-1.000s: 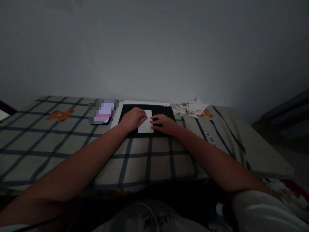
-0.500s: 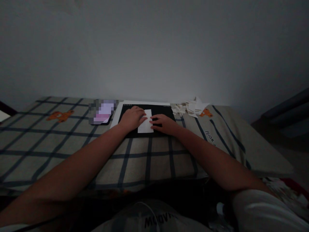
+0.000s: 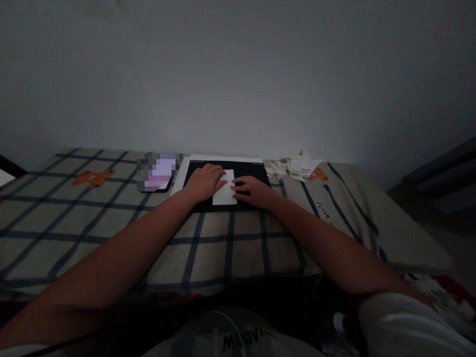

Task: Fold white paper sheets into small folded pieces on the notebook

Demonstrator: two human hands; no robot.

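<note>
One checked cloth, soft and grid-lined, covers the surface; on it lies one flat black mat over a white sheet; one small rectangular white paper rests on the mat, the left hand and right hand pressing flat-fingered on its edges, grasping nothing; one heap of paper scraps sits near, right.

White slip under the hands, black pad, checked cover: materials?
Slip: likely matte paper; thin, flat, sharp edges. Pad: looks like smooth black card or plastic; dim light leaves it open. Cover: woven fabric, printed checks, soft sag at the edge.
</note>
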